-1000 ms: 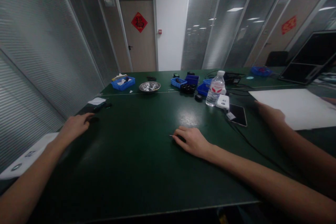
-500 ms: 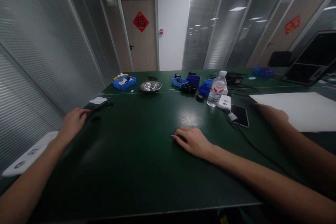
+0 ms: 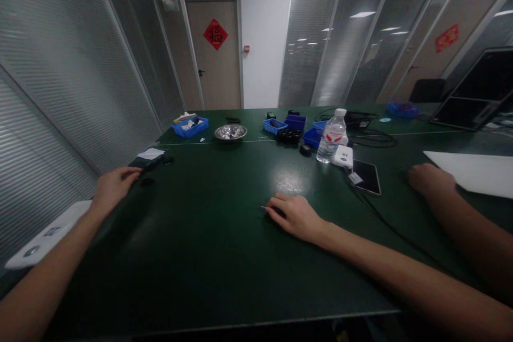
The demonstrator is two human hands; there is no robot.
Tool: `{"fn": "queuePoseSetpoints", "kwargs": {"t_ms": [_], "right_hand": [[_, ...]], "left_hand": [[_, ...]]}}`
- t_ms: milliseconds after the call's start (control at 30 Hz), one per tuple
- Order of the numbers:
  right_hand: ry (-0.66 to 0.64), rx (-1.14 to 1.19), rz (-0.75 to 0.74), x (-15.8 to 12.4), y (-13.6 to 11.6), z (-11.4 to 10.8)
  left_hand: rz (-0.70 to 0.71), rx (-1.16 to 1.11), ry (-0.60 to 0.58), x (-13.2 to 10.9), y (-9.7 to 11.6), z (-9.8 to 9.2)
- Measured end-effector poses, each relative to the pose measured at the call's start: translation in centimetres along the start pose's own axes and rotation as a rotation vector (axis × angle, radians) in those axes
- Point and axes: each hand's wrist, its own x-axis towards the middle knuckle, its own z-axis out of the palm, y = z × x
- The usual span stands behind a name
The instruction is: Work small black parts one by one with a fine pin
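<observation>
At the table's left edge, my left hand [image 3: 114,187] has its thumb and fingers closed on a dark slender object [image 3: 150,163], mostly lost against the dark surface. A white paper [image 3: 150,153] lies just beyond it, and a small black piece [image 3: 147,182] is close to the fingertips. My right hand [image 3: 294,216] rests on the middle of the green table [image 3: 216,256]. Its thumb and forefinger pinch a thin pale stick [image 3: 263,207], of which only the tip sticks out to the left.
Another person's hand [image 3: 433,181] rests at the right beside a white sheet [image 3: 476,171]. A water bottle [image 3: 332,136], a phone [image 3: 366,177] and a cable [image 3: 385,219] lie nearer. Behind are a metal bowl [image 3: 230,138] and a blue tray [image 3: 191,131]. A white device [image 3: 48,235] is at left.
The white sheet has shifted to the right, and the other person's hand has drawn back to the right and now looks curled. My own two hands have hardly moved.
</observation>
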Motion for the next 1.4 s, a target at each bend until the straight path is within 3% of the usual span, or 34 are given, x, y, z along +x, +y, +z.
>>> {"fn": "queuePoseSetpoints", "kwargs": {"t_ms": [300, 867, 1133, 1400], "right_hand": [[0.008, -0.002, -0.002, 0.0, 0.0, 0.1], [0.009, -0.015, -0.009, 0.0, -0.2, -0.2], [0.01, -0.02, -0.01, 0.1, 0.0, 0.1], [0.01, -0.026, -0.01, 0.0, -0.3, -0.2]], "left_hand": [[0.013, -0.004, -0.024, 0.3, -1.0, 0.7], [-0.069, -0.017, -0.083, 0.7, 0.1, 1.0], [-0.077, 0.024, -0.141, 1.2, -1.0, 1.9], [-0.083, 0.009, -0.176, 1.4, -1.2, 1.6]]}}
